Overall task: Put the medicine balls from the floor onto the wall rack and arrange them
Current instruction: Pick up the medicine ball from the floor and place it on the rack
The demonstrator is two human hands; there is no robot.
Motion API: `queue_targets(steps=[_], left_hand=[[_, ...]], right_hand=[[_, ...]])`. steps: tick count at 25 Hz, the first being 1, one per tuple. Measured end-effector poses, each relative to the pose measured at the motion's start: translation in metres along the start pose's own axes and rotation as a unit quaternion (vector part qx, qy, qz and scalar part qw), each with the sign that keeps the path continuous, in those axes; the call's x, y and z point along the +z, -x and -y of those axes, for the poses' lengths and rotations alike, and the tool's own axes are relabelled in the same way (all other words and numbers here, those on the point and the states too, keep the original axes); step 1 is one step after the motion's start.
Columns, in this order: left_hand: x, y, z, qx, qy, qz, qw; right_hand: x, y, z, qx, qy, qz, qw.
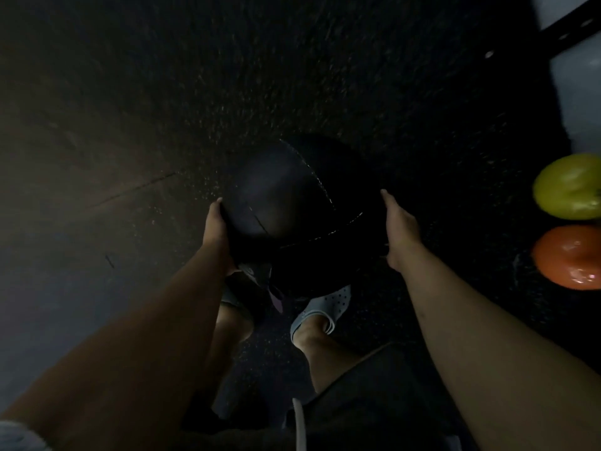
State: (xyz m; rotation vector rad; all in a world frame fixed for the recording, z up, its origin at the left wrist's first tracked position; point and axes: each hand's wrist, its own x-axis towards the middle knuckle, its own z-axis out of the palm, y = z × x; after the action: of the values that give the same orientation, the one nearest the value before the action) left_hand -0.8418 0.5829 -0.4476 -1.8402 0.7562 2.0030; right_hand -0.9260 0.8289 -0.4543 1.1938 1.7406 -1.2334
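Now the left hand (217,231) curls round the black medicine ball (286,196), the right hand (400,231) presses flat on it; this ball is not on the rack (562,30) beyond the right hand.

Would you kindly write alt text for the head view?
The left hand grips a black ball and the right hand is at its other side, above a dark floor. A yellow ball and an orange ball lie at right.
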Motion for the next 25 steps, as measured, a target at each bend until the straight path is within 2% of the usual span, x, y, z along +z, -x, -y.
queue_targets(steps=[3, 6, 9, 14, 16, 18, 21, 25], left_hand=[[0.044, 0.087, -0.026, 0.060, -0.008, 0.079, 0.995], [0.102, 0.193, -0.054, 0.120, -0.058, 0.141, 0.981], [0.157, 0.311, -0.072, 0.169, -0.128, 0.223, 0.951], [0.237, 0.472, -0.063, 0.217, -0.186, 0.379, 0.880], [0.263, 0.542, -0.046, 0.227, -0.202, 0.440, 0.845], [0.279, 0.609, -0.024, 0.237, -0.212, 0.511, 0.799], [0.296, 0.688, 0.014, 0.238, -0.218, 0.598, 0.734], [0.301, 0.784, 0.078, 0.239, -0.240, 0.670, 0.661]], right_hand=[[-0.055, 0.082, 0.040, -0.021, -0.057, -0.041, 0.997], [-0.122, 0.176, 0.086, -0.084, -0.152, -0.073, 0.982], [-0.187, 0.270, 0.125, -0.198, -0.201, -0.132, 0.950], [-0.298, 0.416, 0.159, -0.327, -0.308, -0.280, 0.848], [-0.343, 0.477, 0.155, -0.370, -0.351, -0.332, 0.793], [-0.382, 0.533, 0.140, -0.398, -0.426, -0.360, 0.729], [-0.431, 0.601, 0.111, -0.437, -0.464, -0.395, 0.662], [-0.498, 0.677, 0.065, -0.479, -0.499, -0.445, 0.568]])
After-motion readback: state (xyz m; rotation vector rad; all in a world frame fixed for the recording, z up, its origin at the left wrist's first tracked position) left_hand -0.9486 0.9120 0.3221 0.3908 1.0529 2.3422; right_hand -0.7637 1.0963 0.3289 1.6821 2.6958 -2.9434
